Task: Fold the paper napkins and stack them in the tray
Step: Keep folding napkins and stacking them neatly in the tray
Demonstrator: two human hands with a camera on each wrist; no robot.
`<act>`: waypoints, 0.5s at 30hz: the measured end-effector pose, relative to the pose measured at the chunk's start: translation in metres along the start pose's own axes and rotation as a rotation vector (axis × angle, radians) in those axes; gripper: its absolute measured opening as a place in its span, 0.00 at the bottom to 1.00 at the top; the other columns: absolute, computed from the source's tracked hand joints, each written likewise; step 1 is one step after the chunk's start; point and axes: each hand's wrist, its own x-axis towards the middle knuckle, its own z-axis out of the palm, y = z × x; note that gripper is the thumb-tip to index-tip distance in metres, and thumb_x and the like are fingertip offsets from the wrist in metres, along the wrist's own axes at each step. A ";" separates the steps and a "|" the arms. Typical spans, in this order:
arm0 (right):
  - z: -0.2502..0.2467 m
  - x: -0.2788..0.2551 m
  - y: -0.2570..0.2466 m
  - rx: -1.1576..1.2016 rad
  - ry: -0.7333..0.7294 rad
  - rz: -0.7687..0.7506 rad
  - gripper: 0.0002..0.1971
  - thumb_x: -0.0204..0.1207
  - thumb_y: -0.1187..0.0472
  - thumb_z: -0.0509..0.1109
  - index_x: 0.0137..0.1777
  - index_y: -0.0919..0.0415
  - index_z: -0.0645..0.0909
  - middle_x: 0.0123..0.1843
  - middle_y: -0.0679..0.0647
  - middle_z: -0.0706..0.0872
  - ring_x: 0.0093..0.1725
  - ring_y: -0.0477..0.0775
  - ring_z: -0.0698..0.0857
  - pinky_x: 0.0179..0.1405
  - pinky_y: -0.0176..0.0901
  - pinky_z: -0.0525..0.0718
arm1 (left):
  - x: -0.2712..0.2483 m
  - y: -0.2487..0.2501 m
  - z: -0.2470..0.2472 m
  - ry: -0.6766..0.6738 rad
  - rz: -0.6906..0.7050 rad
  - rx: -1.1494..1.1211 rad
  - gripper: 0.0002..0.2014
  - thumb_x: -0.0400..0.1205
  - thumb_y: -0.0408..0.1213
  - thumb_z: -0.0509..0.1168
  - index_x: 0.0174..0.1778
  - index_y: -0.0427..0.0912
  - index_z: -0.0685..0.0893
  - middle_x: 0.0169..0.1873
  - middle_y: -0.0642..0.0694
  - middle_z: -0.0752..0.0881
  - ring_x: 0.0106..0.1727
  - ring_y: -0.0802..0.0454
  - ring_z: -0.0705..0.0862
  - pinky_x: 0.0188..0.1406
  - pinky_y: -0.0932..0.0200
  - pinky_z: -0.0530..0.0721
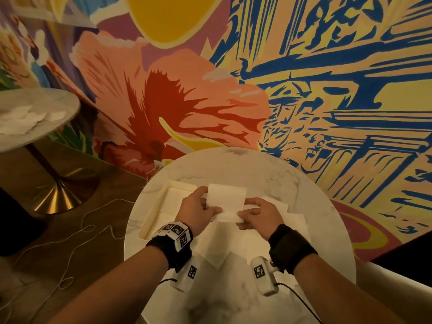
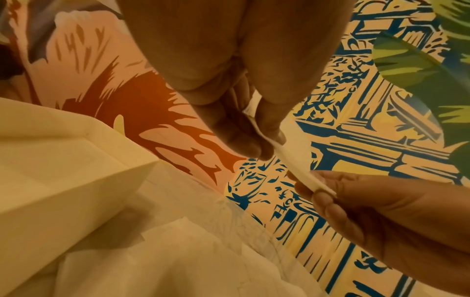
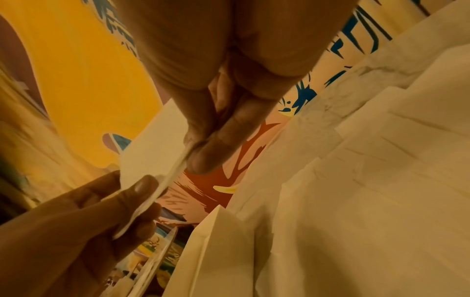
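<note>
A folded white paper napkin is held up above the round marble table. My left hand pinches its left edge and my right hand pinches its right edge. The left wrist view shows the napkin edge-on between my left hand and the right hand's fingers. In the right wrist view the napkin is pinched by my right hand. A cream rectangular tray lies on the table's left side with folded napkins in it. Loose unfolded napkins lie under and right of my hands.
A painted mural wall rises right behind the table. A second round table with napkins on it stands at the far left on a brass base. White cables trail over the wooden floor.
</note>
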 end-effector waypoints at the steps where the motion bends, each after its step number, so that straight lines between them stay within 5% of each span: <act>1: 0.002 0.002 -0.001 -0.005 0.009 -0.007 0.14 0.75 0.74 0.75 0.59 0.63 0.82 0.40 0.64 0.90 0.36 0.62 0.91 0.37 0.46 0.90 | 0.001 -0.003 -0.005 0.010 -0.010 -0.001 0.22 0.75 0.37 0.78 0.63 0.53 0.80 0.41 0.52 0.91 0.43 0.55 0.90 0.45 0.55 0.91; 5: 0.014 0.015 -0.010 -0.199 0.037 -0.162 0.13 0.79 0.61 0.73 0.62 0.53 0.82 0.49 0.56 0.88 0.42 0.55 0.89 0.38 0.42 0.88 | -0.001 -0.015 -0.027 -0.045 -0.040 0.072 0.24 0.75 0.40 0.78 0.64 0.57 0.78 0.43 0.51 0.92 0.45 0.54 0.90 0.50 0.50 0.90; 7: 0.026 0.021 -0.019 -0.367 0.016 -0.268 0.10 0.78 0.56 0.74 0.58 0.47 0.83 0.49 0.46 0.87 0.44 0.48 0.87 0.41 0.33 0.83 | -0.004 -0.019 -0.038 -0.071 -0.041 0.147 0.24 0.75 0.41 0.78 0.65 0.55 0.78 0.44 0.50 0.91 0.46 0.53 0.88 0.50 0.52 0.88; 10: 0.051 0.031 -0.030 -0.589 -0.034 -0.362 0.04 0.77 0.59 0.75 0.45 0.48 0.86 0.44 0.44 0.89 0.42 0.43 0.83 0.40 0.18 0.75 | -0.011 -0.022 -0.055 -0.057 -0.046 0.192 0.24 0.77 0.38 0.77 0.67 0.50 0.78 0.43 0.51 0.88 0.46 0.52 0.86 0.45 0.62 0.84; 15: 0.091 0.050 -0.037 -0.763 -0.135 -0.354 0.04 0.79 0.60 0.73 0.43 0.51 0.86 0.40 0.43 0.85 0.39 0.37 0.81 0.35 0.17 0.72 | -0.014 -0.038 -0.086 -0.012 -0.107 0.260 0.24 0.78 0.41 0.77 0.68 0.53 0.77 0.44 0.53 0.84 0.48 0.51 0.85 0.51 0.59 0.82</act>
